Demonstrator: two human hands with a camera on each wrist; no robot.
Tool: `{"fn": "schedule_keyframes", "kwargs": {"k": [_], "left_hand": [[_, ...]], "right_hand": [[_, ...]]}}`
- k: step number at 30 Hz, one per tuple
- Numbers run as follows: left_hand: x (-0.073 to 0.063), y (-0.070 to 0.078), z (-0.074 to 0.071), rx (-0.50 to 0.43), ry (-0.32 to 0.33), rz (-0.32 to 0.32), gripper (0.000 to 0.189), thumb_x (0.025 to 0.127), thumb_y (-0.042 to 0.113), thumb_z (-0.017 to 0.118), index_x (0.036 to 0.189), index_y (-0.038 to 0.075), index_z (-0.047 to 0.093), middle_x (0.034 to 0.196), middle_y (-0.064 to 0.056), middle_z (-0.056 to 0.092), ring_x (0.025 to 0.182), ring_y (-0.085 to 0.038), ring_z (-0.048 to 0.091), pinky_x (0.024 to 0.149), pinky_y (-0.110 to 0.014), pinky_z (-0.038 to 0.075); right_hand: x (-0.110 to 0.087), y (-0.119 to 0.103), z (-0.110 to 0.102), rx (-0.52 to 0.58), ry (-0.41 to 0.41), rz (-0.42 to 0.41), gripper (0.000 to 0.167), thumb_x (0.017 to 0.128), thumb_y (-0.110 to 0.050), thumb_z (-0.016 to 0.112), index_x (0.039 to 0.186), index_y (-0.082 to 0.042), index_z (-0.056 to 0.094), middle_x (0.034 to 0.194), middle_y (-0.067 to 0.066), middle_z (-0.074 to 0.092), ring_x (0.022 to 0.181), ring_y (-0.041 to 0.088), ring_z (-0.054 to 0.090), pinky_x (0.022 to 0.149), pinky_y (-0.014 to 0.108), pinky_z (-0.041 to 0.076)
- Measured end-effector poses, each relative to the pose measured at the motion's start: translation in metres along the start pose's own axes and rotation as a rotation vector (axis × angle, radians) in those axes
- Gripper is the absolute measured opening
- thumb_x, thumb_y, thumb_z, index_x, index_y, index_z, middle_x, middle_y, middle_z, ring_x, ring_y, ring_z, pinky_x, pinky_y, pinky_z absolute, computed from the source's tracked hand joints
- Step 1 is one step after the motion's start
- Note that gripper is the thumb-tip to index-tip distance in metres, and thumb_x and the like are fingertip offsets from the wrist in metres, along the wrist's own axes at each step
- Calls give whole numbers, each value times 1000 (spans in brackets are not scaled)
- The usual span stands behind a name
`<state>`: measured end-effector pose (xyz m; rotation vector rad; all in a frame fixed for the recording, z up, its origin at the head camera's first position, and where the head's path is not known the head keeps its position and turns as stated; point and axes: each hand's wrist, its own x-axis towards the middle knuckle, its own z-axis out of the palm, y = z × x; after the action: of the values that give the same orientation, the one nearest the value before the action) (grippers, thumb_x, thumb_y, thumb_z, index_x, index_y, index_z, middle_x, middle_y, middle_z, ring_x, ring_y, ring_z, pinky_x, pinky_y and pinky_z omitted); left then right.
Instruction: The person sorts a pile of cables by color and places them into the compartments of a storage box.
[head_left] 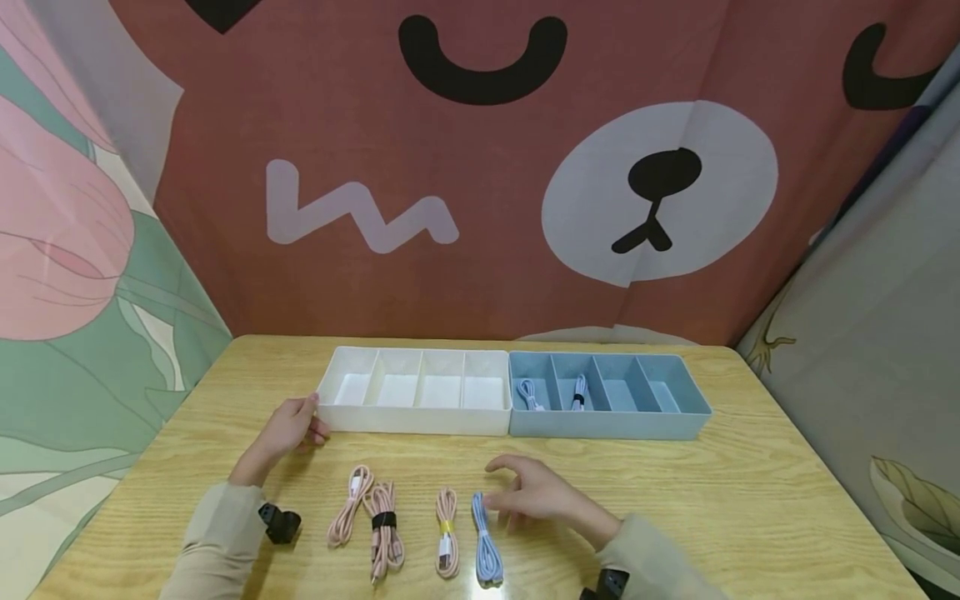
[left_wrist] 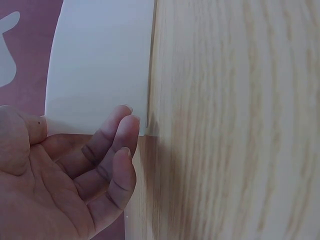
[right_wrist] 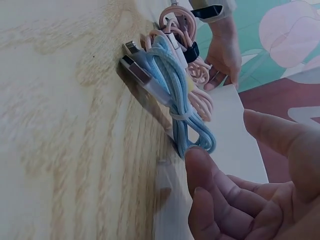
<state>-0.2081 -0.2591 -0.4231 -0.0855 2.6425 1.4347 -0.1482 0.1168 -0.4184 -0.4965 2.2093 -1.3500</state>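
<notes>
At the left end of a white divided box (head_left: 420, 422), my left hand (head_left: 288, 427) touches the box's end and corner, its fingers loosely bent. My right hand (head_left: 536, 493) hovers beside a coiled blue cable (head_left: 487, 546); thumb and fingers are spread apart and hold nothing. In the right wrist view, the blue cable (right_wrist: 172, 75) shows a pale tie and metal plugs, close to the fingertips. Left of it lie three coiled pink cables: one with a yellow tie (head_left: 447, 508), one with a black strap (head_left: 386, 546), and one farthest left (head_left: 349, 512).
A blue divided box (head_left: 607, 425) adjoins the white one's right end. Its two left compartments hold a light blue cable (head_left: 528, 392) and a black-strapped cable (head_left: 580, 390). Both boxes stand near the back of a wooden table (head_left: 757, 500), before a printed curtain (head_left: 480, 167).
</notes>
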Motion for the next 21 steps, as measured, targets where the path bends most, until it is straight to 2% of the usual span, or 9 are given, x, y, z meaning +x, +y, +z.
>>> {"fn": "schedule_keyframes", "kwargs": {"k": [8,14,21], "left_hand": [[0,1,0,2,0,-6,55,102,30,18,101,-14,51,71,-9,61,62,-17,57,53,-34,43],[1,0,0,0,0,-16,55,102,30,18,102,-14,50,71,-8,61,62,-17,57,53,-34,44],[1,-1,0,-2,0,-9,55,102,30,18,101,-14,51,70,-8,61,62,-17,57,53,-34,44]], "right_hand": [[2,-2,8,-33,-13,18,55,79,-20,72,124,1,48,60,12,62,47,25,59,45,36,47],[4,0,13,-118,-13,24,56,76,-21,74,122,0,50,57,5,61,46,19,57,45,32,47],[6,-1,20,-165,-9,25,57,76,-23,75,121,1,51,55,3,59,44,17,56,42,30,47]]}}
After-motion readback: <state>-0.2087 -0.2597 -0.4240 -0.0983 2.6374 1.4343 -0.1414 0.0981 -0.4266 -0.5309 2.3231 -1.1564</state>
